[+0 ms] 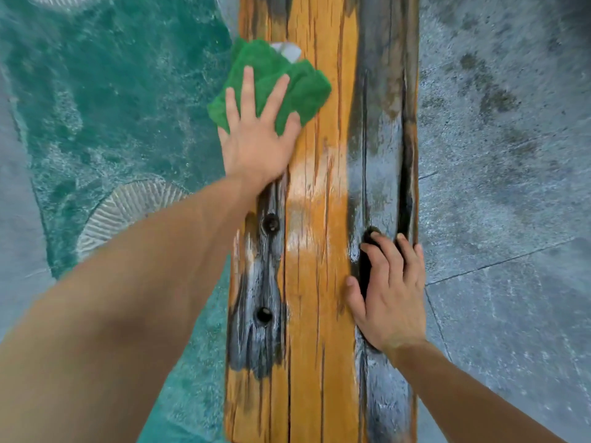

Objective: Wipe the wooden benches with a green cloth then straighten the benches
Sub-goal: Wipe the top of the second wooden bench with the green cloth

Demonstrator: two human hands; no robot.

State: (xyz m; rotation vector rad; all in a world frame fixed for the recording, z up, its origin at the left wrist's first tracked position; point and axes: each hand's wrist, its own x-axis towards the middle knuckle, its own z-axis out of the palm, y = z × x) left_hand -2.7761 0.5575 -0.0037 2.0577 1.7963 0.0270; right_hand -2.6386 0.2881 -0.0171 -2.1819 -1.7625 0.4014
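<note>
A long wooden bench (319,251) runs away from me down the middle of the view, orange in the centre with dark weathered strips and knot holes along both sides. A crumpled green cloth (307,87) lies on its left edge, partly hanging over. My left hand (259,135) presses flat on the cloth with fingers spread. My right hand (387,292) rests palm down on the bench's dark right strip, fingers apart, holding nothing.
Green-painted floor (112,107) with pale ribbed shell shapes (128,209) lies left of the bench. Grey stained concrete (505,155) with thin joint lines lies to the right. A small grey-white patch (287,49) shows just beyond the cloth.
</note>
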